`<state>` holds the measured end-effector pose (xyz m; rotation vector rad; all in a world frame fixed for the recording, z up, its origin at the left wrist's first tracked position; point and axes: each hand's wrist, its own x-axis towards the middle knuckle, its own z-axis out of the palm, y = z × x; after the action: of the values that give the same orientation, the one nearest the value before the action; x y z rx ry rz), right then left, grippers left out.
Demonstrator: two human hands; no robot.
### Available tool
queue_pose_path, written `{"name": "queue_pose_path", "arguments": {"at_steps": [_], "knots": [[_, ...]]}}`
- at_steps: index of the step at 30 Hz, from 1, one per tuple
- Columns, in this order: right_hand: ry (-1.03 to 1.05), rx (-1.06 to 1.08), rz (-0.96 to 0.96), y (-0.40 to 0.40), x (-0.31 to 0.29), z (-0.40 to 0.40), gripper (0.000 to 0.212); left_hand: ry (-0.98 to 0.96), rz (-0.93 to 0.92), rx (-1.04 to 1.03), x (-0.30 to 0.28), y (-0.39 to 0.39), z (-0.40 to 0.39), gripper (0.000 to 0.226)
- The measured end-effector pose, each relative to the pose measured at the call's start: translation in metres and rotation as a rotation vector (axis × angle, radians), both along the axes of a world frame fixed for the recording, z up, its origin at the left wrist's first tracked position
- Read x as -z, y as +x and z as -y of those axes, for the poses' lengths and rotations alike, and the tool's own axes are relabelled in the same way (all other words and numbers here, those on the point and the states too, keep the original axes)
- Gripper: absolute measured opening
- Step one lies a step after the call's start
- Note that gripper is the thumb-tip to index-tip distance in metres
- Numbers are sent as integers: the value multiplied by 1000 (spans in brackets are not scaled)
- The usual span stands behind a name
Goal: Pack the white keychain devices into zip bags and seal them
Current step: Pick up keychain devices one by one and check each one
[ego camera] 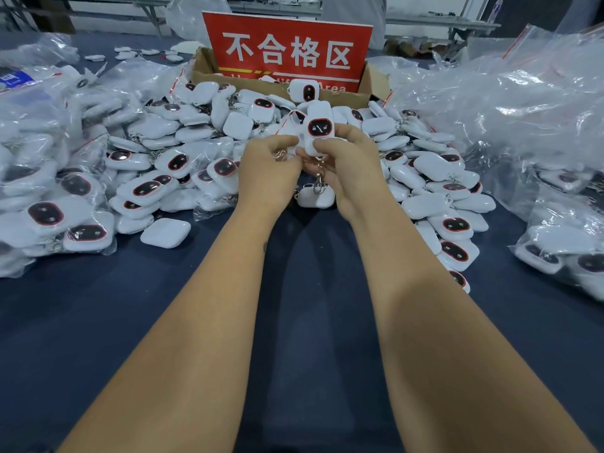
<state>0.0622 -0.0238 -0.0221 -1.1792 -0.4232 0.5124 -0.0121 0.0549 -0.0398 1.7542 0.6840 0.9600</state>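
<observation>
Both hands are meeting above the middle of the dark blue, cloth-like counter (pixel 98 322), in front of a heap of loose devices (pixel 202 125). The right hand (pixel 346 165) is gripping a white keychain device (pixel 318 129) upright, its fingers curled round the lower part; the device is a smooth, rounded-square plastic shell with a glossy black oval face ringed in red, and a metal key ring and clasp (pixel 318 181) are dangling below it. The left hand (pixel 268 171) is curling its fingers against the device's lower left edge, pinching there. Crinkly clear zip bags (pixel 510 103) with red seal strips are piling up at right, and bagged devices (pixel 49 204) are lying at left. Behind, a cardboard box (pixel 366 89) is holding a red sign (pixel 287 50) reading "不合格区", with partly hidden English ending "Area".
</observation>
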Motion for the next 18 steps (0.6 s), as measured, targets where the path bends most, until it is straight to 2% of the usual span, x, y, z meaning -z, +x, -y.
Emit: {"name": "queue_pose_path", "arguments": {"at_steps": [4, 5, 8, 12, 18], "knots": [[-38, -1, 111, 1, 1, 1, 27, 61, 9, 48, -3, -4, 5, 47], [-54, -7, 126, 1, 2, 1, 31, 47, 11, 65, -4, -4, 5, 44], [-97, -42, 173, 0, 4, 1, 35, -62, 31, 82, -5, -5, 4, 31], [-121, -66, 218, 0, 6, 1, 38, -176, 70, 89, -7, -6, 6, 46], [-174, -47, 266, -2, 8, -1, 36, -225, 100, 67, -8, -6, 9, 9]]}}
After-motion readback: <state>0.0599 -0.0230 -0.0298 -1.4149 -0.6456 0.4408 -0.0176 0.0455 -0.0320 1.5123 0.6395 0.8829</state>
